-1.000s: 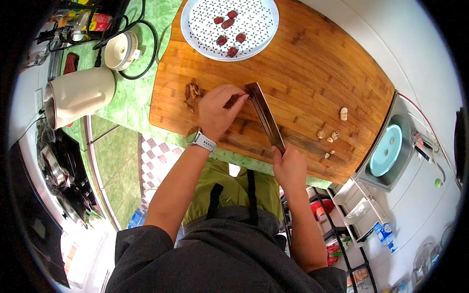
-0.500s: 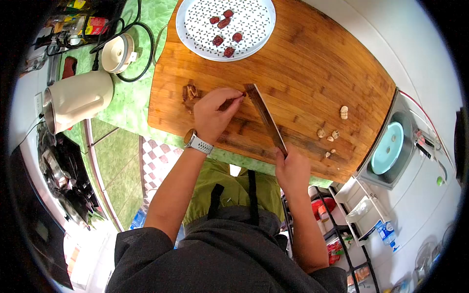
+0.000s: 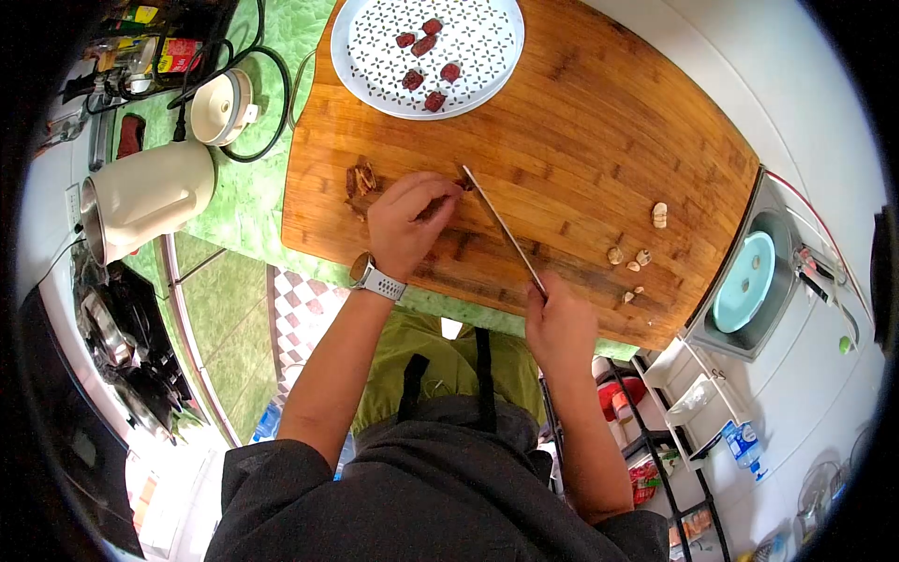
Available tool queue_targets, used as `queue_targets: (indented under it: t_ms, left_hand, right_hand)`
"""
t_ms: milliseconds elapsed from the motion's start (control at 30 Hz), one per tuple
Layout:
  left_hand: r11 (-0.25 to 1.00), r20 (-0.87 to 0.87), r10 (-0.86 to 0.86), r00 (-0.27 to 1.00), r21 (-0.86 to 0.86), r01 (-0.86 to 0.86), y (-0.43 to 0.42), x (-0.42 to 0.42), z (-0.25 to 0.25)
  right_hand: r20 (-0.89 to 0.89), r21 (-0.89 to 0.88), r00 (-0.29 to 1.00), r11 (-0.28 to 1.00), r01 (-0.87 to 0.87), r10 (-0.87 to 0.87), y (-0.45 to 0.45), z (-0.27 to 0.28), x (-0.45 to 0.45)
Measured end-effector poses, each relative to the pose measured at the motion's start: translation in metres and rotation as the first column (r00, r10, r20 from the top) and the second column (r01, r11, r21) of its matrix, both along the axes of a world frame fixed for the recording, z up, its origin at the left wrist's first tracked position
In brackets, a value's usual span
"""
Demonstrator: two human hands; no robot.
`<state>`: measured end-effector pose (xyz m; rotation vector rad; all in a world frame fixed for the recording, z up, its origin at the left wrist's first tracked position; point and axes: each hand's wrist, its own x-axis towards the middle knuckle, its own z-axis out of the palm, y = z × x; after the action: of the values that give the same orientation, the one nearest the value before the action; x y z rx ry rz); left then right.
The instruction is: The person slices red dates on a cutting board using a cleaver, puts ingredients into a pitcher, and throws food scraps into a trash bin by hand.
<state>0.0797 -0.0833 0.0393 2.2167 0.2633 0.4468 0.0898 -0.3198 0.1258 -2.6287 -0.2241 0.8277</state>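
My right hand (image 3: 562, 318) is closed round the handle of a kitchen knife (image 3: 503, 225). Its blade slants up and left over the wooden cutting board (image 3: 562, 122), seen almost edge-on. Between the pinched fingertips of my left hand (image 3: 409, 220) is a dark red date (image 3: 465, 184), mostly covered, with the knife's tip end right beside it. Left of that hand, a small pile of cut date pieces (image 3: 360, 178) lies on the board. More whole dates (image 3: 424, 45) sit apart on a white perforated plate (image 3: 351, 80) at the board's far side.
Garlic cloves (image 3: 660, 215) and smaller bits lie on the board's right. Beyond is a sink (image 3: 749, 345) holding a turquoise basin (image 3: 735, 304). A cream kettle (image 3: 154, 192), its lid (image 3: 220, 108) and a black cable (image 3: 281, 70) occupy the green counter at left.
The knife has rolled from showing its flat side to nearly edge-on, and its tip has shifted slightly left and down. My left hand has moved a little left, keeping its pinch.
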Motion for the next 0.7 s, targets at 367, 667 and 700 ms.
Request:
queue_targets:
  t_ms: [367,667,700]
  left_hand:
    - [0.999,-0.035,-0.014,0.999,0.028,0.015,0.001,-0.002,-0.001]
    - [0.997,-0.125,0.06,0.99,-0.036,-0.065,-0.005,0.004,0.007]
    - [0.998,-0.109,0.063,0.992,-0.009,-0.064,-0.006,0.005,0.008]
  right_hand:
    - [0.047,-0.12,0.996,0.99,-0.071,0.077,0.009,0.002,-0.002]
    - [0.053,-0.188,0.992,0.977,-0.101,0.113,0.014,0.003,0.002]
    - [0.052,-0.189,0.992,0.977,-0.103,0.115,0.014,0.003,0.002]
